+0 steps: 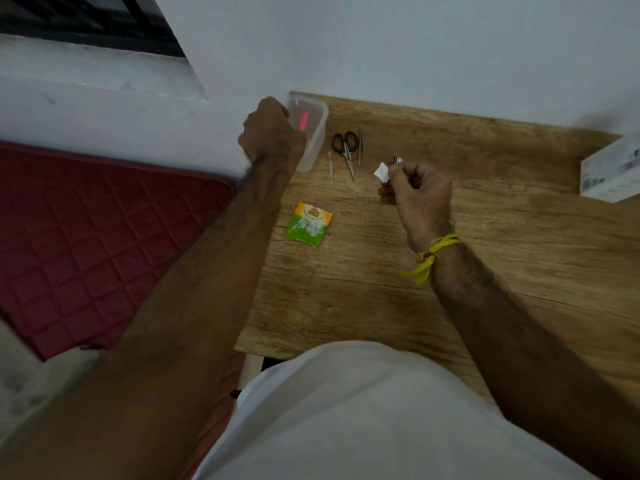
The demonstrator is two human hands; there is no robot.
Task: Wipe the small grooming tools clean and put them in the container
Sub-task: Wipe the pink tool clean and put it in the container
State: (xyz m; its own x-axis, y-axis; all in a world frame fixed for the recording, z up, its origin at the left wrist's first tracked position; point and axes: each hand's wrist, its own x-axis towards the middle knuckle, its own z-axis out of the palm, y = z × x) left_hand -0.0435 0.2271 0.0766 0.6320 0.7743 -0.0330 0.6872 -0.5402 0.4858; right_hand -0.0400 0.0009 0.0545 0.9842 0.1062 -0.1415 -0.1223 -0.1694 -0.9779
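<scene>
Fingers of the left hand [270,133] curl downward beside the near wall of the clear plastic container [313,133], hidden behind the knuckles; whether they grip it or merely rest against it cannot be told. One container stands at the far left corner of the wooden table [381,289], and inside it lies one pink tool [303,121], partly covered by the hand. Just right of the container, three tools lie on the wood: one thin metal pick [330,171], one pair of black-handled scissors [346,148] and one pair of tweezers [361,147], side by side and apart from each other. Nearer the person lies one green and orange sachet [308,224], flat on the table. Further right, the right hand [417,192] is raised over the table, its fingers pinching one white wipe [381,170] together with a small metal tool [396,160] too hidden to identify. One yellow thread band [431,256] circles that wrist. At the far right edge sits one white box [613,174].
</scene>
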